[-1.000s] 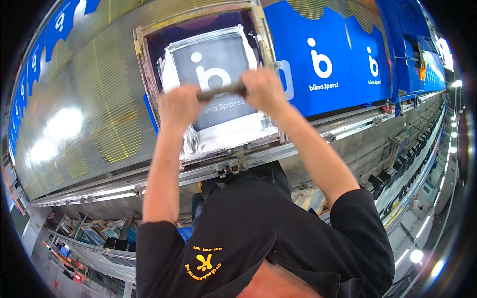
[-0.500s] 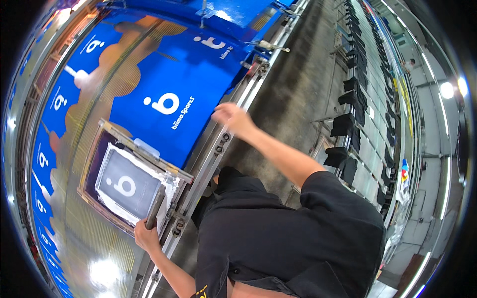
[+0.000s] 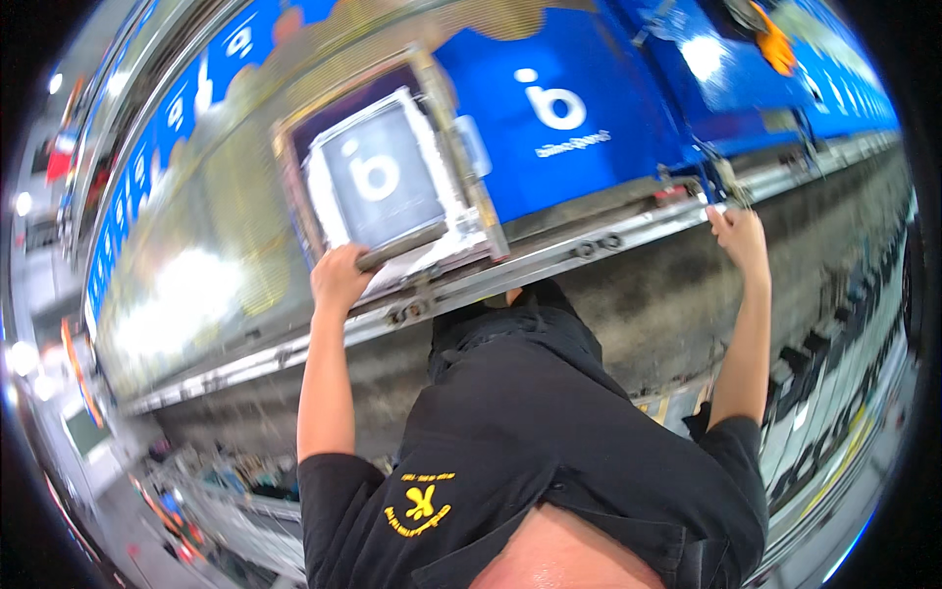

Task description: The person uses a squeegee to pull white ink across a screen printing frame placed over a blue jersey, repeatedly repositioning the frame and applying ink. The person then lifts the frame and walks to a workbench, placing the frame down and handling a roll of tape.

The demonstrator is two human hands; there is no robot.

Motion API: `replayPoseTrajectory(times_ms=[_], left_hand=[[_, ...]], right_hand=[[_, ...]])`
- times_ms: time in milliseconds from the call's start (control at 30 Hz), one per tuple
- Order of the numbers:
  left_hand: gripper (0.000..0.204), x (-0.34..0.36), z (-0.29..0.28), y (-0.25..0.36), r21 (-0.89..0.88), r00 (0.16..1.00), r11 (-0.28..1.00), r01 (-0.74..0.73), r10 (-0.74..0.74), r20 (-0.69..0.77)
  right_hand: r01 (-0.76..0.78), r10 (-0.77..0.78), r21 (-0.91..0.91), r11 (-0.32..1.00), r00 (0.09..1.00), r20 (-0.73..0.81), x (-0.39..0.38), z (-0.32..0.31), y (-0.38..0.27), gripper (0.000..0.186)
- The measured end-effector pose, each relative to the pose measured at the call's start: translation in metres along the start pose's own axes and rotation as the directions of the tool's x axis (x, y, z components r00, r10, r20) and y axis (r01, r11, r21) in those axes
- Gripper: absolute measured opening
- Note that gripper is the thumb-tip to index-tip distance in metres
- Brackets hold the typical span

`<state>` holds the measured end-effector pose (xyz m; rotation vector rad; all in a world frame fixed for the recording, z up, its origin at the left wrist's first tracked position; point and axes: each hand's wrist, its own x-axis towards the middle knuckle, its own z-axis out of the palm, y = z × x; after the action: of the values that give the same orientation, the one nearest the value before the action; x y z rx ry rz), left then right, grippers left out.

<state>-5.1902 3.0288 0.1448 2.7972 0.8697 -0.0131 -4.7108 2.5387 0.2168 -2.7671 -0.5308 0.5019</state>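
A wooden-framed printing screen (image 3: pixel 429 88) lies on the long table, with a white round-letter design inside a white-smeared border. Along its near side rests a squeegee (image 3: pixel 407 245), a dark bar. My left hand (image 3: pixel 339 280) is closed around the squeegee's left end, by the frame's near corner. Far to the right, my right hand (image 3: pixel 740 238) has its fingers curled at a metal lever (image 3: pixel 724 182) on the blue carriage's near edge. The fingers partly hide that lever. Blue printed fabric (image 3: pixel 608 108) with a white design lies right of the screen.
A metal rail (image 3: pixel 520 280) with round fittings runs along the table's near edge. The blue carriage (image 3: pixel 677 59) stands on the table at the right, an orange item (image 3: pixel 775 44) on top. Dark cloths (image 3: pixel 800 363) hang over another long table behind me, across a concrete aisle.
My view has turned, so the table now runs across it. My right hand has gone from beside the fabric to the carriage's lever. The left hand stays at the squeegee.
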Motion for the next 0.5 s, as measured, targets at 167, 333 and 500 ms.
replayPoseTrajectory(times_ms=[167,333,500], left_hand=[[0.024,-0.005,-0.016,0.018,-0.087,0.998,0.996,0.009,-0.014,-0.059],[0.022,0.013,-0.053,0.015,-0.040,1.000,0.999,0.020,-0.020,-0.005],[0.031,0.110,-0.062,-0.025,-0.047,0.994,0.998,0.044,-0.039,0.098]], right_hand=[[0.608,-0.587,0.211,0.765,0.794,-0.158,-0.059,0.119,-0.205,0.032],[0.904,-0.902,0.242,0.351,0.396,-0.171,-0.078,0.186,-0.349,0.067],[0.890,-0.893,0.130,0.437,0.447,-0.057,0.014,0.230,-0.437,0.027]])
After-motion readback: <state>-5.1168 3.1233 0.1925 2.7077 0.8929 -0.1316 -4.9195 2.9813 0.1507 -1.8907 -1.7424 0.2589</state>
